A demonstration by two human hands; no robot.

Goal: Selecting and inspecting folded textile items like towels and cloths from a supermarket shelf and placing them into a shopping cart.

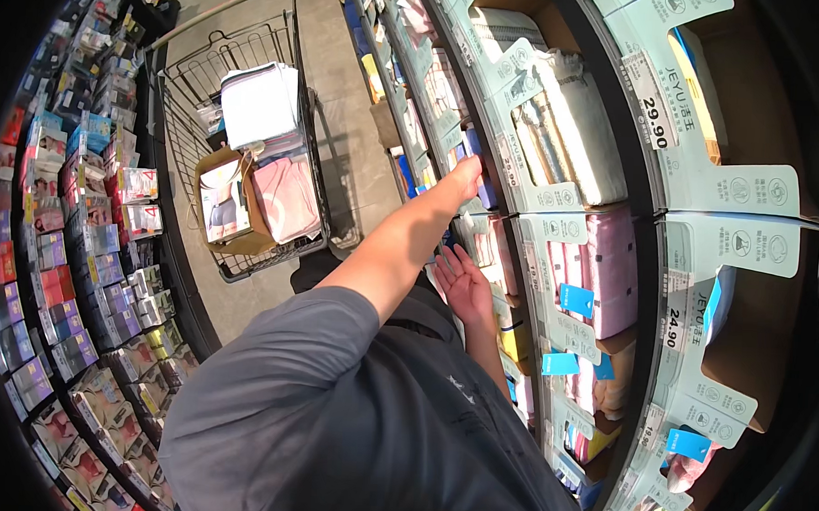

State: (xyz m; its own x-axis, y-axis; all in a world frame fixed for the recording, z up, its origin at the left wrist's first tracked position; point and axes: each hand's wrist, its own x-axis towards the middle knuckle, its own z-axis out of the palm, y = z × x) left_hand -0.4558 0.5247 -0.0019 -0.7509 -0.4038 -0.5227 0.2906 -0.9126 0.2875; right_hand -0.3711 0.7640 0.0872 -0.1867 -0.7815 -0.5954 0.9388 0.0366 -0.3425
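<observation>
My left hand (466, 177) reaches across to the shelf on the right. It is at blue and white folded textiles (472, 143), its fingers curled; whether it grips one cannot be seen. Below it, my right hand (464, 283) is held palm up near the shelf front, fingers apart and nothing in it. Pink checked folded towels (495, 249) lie on the shelf beside the right hand.
A wire shopping cart (322, 183) at upper left holds white folded cloth (259, 108), pink folded cloth (287, 199) and a brown paper bag (258, 232) with a boxed product. Packaged goods (55, 284) hang on the left rack. Boxed towels (582, 140) fill the right shelves.
</observation>
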